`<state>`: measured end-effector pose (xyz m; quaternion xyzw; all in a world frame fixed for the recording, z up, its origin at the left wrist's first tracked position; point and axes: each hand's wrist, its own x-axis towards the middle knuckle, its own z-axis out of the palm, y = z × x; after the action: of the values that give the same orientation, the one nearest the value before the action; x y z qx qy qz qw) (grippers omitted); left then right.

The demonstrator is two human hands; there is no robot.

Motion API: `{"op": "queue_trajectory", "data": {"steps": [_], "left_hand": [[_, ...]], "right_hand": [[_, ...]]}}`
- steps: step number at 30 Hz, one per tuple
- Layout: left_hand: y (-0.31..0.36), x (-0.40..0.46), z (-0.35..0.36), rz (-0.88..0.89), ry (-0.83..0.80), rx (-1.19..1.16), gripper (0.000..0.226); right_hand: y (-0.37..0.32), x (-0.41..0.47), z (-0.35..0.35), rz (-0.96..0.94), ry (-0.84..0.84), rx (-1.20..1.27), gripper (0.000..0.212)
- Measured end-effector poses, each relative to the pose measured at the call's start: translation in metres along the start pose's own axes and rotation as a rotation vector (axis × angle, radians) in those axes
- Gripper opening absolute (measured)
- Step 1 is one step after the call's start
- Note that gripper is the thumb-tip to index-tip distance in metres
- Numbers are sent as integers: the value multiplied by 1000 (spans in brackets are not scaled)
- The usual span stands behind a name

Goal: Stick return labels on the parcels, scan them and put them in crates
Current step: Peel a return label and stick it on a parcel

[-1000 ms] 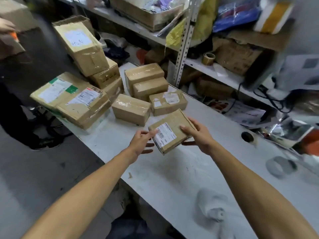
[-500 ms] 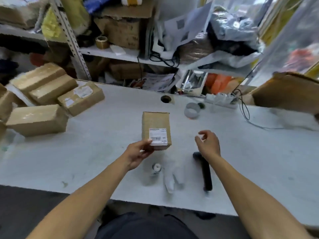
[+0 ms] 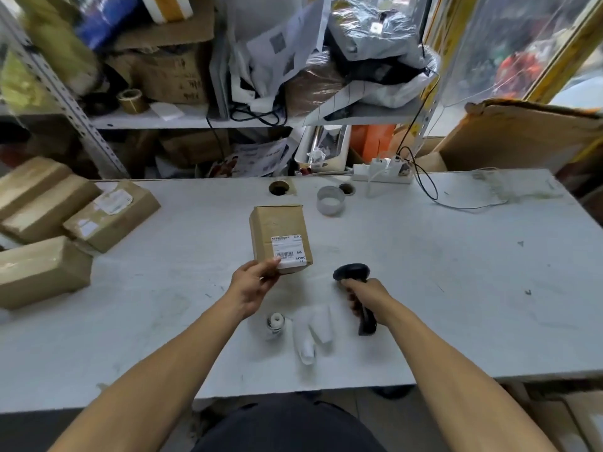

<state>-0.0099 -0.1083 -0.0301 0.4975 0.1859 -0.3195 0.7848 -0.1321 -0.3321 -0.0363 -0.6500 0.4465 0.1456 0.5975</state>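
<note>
Now L hand (image 3: 253, 286) grips parcel (image 3: 280, 238), R hand (image 3: 367, 295) scanner (image 3: 354, 275).

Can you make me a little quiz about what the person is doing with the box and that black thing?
1. True or false: the left hand holds the parcel at its near edge.
2. What does the right hand grip? A) tape roll B) black scanner C) power strip
3. Fill in: the white label with the barcode sits on the parcel's ____ face.

Key
1. True.
2. B; the fingers curl round its handle, and its head points toward the parcel.
3. Top, near the corner closest to the scanner.
</note>
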Motion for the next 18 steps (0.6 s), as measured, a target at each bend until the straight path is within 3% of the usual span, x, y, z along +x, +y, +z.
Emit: {"op": "queue_trajectory", "data": {"steps": [6,10,18], "left_hand": [[20,7,-14,87,34,-25,70],[28,7,-27,129,62,-9,63],[32,7,-53,115,145,-37,62]], "right_hand": [[-92,-51,5,-142,-253,97,25],[-128,-88,-1,-191,-336,9,27],[-146,-118,0,-203,-328,-99,28]]}}
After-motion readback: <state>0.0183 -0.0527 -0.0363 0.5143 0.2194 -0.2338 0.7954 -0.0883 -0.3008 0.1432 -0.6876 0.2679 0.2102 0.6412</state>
